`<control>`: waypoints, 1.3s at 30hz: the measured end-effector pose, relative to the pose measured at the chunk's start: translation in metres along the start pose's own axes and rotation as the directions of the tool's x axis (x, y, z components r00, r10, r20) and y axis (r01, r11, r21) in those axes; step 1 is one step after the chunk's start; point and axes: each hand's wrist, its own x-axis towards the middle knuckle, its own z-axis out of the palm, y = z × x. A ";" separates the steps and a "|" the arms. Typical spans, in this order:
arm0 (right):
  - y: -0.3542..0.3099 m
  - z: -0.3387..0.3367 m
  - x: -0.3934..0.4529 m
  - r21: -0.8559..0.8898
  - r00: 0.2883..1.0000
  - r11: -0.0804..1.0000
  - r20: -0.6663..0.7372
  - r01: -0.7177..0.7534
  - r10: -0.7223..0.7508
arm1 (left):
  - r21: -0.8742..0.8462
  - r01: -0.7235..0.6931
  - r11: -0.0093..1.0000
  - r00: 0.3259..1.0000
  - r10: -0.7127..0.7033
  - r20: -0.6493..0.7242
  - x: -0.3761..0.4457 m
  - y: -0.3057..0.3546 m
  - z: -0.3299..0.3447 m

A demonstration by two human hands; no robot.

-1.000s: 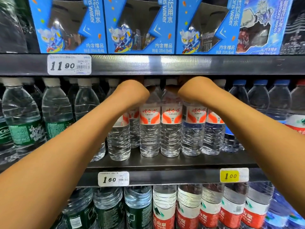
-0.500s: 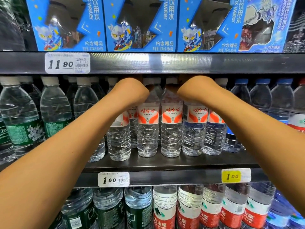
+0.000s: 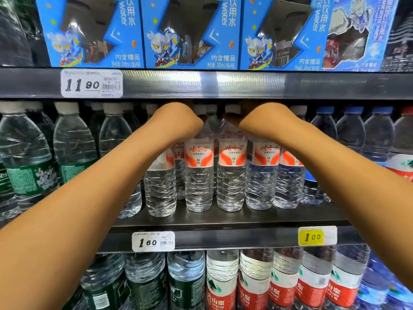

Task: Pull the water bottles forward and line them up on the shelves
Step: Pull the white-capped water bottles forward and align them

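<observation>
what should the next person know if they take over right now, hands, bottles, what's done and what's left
Left hand and right hand: both reach over the caps of the orange-label bottles on the middle shelf; fingers hidden behind, grip cannot be told.
Bottles: the orange-label front row stands upright but set back from the shelf edge, unevenly.
Done: nothing clearly finished.
Left: probably draw this group forward to the edge, then even the row.

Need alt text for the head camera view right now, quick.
Both hands, left hand and right hand, reach over the tops of the orange-labelled water bottles on the middle shelf, their fingers hidden behind them. Green-labelled bottles stand left, blue boxes above, red-labelled bottles below.
</observation>
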 end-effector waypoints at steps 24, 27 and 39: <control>-0.044 0.043 -0.048 0.233 0.733 0.848 -0.638 0.476 -0.237 | -0.464 -0.391 0.795 0.788 0.029 -0.615 -0.043 -0.145 -0.011; -0.075 0.041 -0.049 0.318 0.765 0.814 -0.606 0.486 -0.220 | -0.301 -0.400 0.866 0.735 0.106 -0.670 -0.040 -0.160 -0.017; -0.150 0.033 -0.025 0.160 0.848 0.980 -0.531 0.116 -0.014 | -0.145 -0.331 0.932 0.865 0.238 -0.442 -0.009 -0.178 -0.024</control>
